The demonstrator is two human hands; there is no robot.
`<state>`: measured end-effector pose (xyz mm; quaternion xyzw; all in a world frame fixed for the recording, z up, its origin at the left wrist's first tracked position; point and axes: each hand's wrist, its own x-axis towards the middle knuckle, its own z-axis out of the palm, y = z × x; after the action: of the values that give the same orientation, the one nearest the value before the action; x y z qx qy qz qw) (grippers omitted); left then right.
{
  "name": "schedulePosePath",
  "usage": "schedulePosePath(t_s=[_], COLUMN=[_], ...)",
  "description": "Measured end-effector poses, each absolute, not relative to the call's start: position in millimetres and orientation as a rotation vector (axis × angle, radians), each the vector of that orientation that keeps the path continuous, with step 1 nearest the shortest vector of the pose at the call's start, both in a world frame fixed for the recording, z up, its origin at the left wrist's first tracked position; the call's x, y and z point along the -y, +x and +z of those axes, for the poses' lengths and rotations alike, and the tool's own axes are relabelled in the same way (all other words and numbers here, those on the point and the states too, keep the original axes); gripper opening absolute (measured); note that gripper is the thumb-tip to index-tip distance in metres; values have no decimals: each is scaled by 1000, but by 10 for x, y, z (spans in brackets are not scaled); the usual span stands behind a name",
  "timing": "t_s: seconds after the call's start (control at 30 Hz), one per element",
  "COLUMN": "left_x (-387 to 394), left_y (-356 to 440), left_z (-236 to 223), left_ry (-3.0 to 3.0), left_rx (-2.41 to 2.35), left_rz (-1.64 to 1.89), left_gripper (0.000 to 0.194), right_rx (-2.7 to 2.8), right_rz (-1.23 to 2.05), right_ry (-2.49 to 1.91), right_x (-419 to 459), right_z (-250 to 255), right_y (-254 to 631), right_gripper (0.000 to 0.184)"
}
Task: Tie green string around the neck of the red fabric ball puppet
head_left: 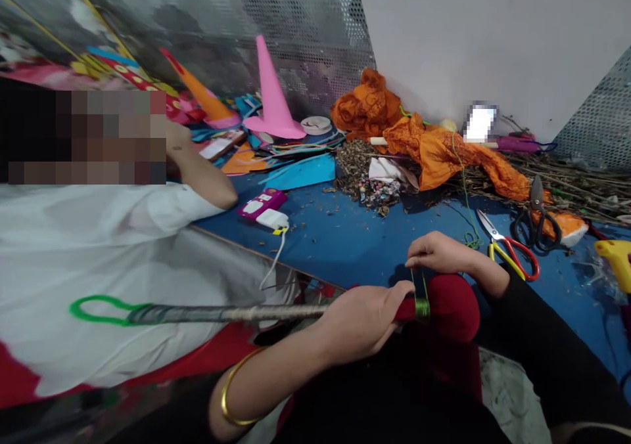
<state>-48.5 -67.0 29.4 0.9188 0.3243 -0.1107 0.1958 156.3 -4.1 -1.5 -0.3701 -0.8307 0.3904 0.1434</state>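
A long wrapped stick point(207, 313) lies across my lap, with a green loop point(101, 310) at its left end and a round, dark red cloth head point(456, 307) at its right. My left hand point(367, 316) is closed around the stick just below that head. Green thread point(422, 309) is wound round the red cloth at its neck. Above the neck, my right hand point(434, 252) pinches a taut length of the same thread. Its fingertips are pressed together over the blue table point(340, 234).
Scissors with red and yellow handles point(513, 253) and black-handled shears point(537, 221) lie to the right, near a yellow tool point(616, 260). Orange cloth point(419, 142) and dried stems line the back. A pink cone point(273, 99) stands behind. A person in white point(98, 247) sits at left.
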Motion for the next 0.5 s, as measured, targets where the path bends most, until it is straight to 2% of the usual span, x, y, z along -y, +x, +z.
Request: schedulePosePath(t_s=[0.27,0.5], left_x=[654,513], left_y=[-527,-650], left_z=[181,127], left_ry=[2775,2829], left_rx=[-753,-1036], left_rz=[-266,-237], left_gripper=[28,27], right_rx=[2340,2066], right_rz=[1128,1323], right_ry=[-1188,-895], right_x=[78,233], right_z=[21,381], right_y=[1531,1570], right_gripper=[27,35])
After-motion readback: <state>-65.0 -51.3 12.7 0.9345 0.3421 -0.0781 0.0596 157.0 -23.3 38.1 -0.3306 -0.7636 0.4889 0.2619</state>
